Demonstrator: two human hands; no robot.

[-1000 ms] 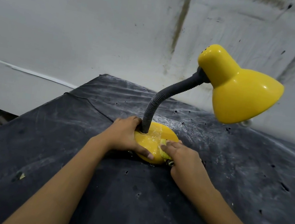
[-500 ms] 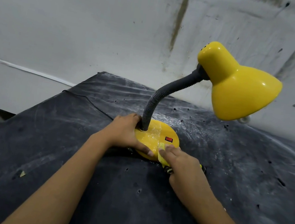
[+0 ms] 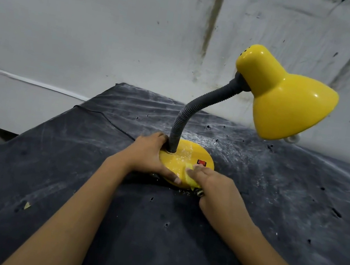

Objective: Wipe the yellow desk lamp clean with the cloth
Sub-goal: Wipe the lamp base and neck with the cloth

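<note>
A dusty black table cover [image 3: 271,217] carried the yellow desk lamp [image 3: 289,105], its shade leaning toward 2 o'clock on a grey neck [image 3: 193,112] above the round base [image 3: 191,156]. The left hand [image 3: 149,155] gripped the base at 9 o'clock, fingers curled behind the neck, thumb along the near rim. The right hand [image 3: 217,190] came from 5 o'clock, fingers nearly straight, pressing the yellow cloth [image 3: 189,177] on the base at 6 o'clock; its thumb was hidden. A red switch [image 3: 202,162] sat at 3 o'clock.
</note>
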